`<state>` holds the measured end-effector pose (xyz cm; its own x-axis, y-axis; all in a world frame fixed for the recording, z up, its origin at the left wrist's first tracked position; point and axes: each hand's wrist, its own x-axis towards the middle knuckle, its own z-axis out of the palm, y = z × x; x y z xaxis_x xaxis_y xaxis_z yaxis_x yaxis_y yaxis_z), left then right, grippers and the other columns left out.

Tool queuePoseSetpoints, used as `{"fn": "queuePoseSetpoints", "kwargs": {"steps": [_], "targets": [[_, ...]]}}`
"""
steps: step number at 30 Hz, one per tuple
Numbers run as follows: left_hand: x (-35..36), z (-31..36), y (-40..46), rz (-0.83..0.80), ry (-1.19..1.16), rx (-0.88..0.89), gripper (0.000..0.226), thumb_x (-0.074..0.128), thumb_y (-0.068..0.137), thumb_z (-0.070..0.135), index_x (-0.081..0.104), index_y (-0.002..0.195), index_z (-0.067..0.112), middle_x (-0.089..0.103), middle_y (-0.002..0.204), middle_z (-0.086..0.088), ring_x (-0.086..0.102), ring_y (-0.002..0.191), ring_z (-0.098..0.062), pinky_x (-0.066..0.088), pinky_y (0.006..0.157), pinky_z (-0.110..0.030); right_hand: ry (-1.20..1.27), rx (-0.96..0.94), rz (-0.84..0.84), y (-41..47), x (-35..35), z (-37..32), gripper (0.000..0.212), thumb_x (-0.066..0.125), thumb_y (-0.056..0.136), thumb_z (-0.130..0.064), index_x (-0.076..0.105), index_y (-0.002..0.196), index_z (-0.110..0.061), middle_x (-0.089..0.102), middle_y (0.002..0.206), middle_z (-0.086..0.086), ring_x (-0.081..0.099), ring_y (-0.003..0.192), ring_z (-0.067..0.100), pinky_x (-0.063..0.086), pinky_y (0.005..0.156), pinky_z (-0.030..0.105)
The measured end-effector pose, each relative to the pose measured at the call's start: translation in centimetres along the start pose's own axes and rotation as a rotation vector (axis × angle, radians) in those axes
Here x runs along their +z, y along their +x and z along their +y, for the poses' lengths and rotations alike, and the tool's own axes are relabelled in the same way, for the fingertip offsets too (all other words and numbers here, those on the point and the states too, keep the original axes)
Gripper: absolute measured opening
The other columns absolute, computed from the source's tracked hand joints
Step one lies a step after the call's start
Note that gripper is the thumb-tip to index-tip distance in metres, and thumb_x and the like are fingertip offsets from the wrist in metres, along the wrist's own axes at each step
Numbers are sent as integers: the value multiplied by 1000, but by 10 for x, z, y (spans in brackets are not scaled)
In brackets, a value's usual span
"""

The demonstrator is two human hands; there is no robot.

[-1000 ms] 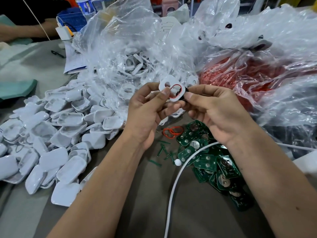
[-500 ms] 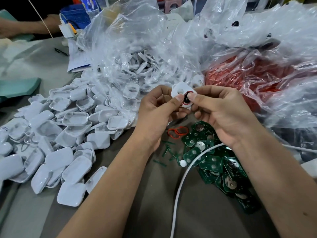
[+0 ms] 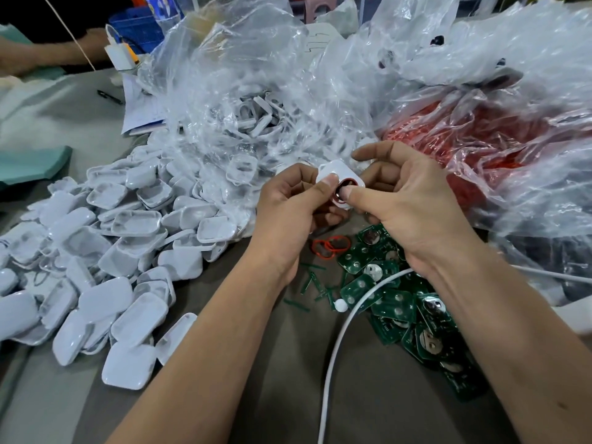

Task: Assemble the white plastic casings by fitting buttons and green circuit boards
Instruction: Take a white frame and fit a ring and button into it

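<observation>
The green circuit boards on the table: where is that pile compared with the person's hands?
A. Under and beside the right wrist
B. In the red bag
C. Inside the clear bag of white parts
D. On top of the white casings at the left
A: the green circuit boards lie loose on the table just below the right hand, with a white cable running across them, well apart from the pile of white casings.

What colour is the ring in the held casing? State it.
Red ring in the white casing, head view.
</observation>
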<state>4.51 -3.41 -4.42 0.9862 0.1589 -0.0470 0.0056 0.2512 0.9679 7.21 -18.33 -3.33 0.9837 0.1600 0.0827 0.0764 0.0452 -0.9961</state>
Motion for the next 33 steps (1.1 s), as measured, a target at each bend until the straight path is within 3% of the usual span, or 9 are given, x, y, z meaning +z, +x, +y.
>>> {"fn": "queuePoseSetpoints", "kwargs": {"steps": [5,8,10,15,20,25,30,33], "targets": [[0,4,-2,6,0,-10,21,66,98,11,60,79,12,65,79,-12,59,63,-22,50,55,-22,42,-35,-39,0,0,-2,41,81,83,5,66,118,-11,67,76,8,64,57,7,45,51,13],[-1,6,-4,0,-34,-26,12,65,99,10,59,91,4,61,87,-19,56,68,-25,50,55,-21,55,-63,-72,-2,0,-4,41,80,84,6,65,119,-9,65,81,19,64,58,9,46,52,14],[-1,6,-4,0,-43,-28,13,64,99,9,58,87,5,61,87,-19,55,68,-24,50,55,-22,33,-81,-82,-3,0,-5,41,80,85,5,65,121,-8,66,82,26,67,60,11,49,54,16],[0,4,-4,1,-14,12,24,66,98,10,61,75,15,66,79,-13,58,59,-20,48,53,-26,-52,-96,-94,-2,-3,-5,40,80,85,3,65,120,-10,71,73,2,71,64,11,51,59,15],[3,-1,-5,47,47,73,26,68,97,8,60,73,15,61,75,-16,54,57,-21,48,50,-25,-52,-16,-96,0,-4,-4,34,80,85,4,68,114,-10,72,75,8,67,60,12,50,57,19],[5,-5,-4,53,305,329,15,69,95,15,62,82,11,63,78,-24,55,61,-23,49,56,-37,13,138,-121,2,-8,-1,17,83,81,1,76,94,-6,78,78,7,73,62,13,54,54,19],[6,-7,-3,63,254,299,18,71,94,19,64,77,20,65,79,-25,58,66,-24,51,60,-34,89,217,-147,3,-9,0,10,81,83,0,77,93,0,76,71,4,67,54,7,49,49,16],[4,-7,-1,68,206,255,19,70,96,16,65,78,17,68,75,-12,61,64,-20,52,56,-28,121,266,-138,5,-11,0,15,80,85,-6,76,97,2,74,79,5,63,62,7,47,53,19]]}}
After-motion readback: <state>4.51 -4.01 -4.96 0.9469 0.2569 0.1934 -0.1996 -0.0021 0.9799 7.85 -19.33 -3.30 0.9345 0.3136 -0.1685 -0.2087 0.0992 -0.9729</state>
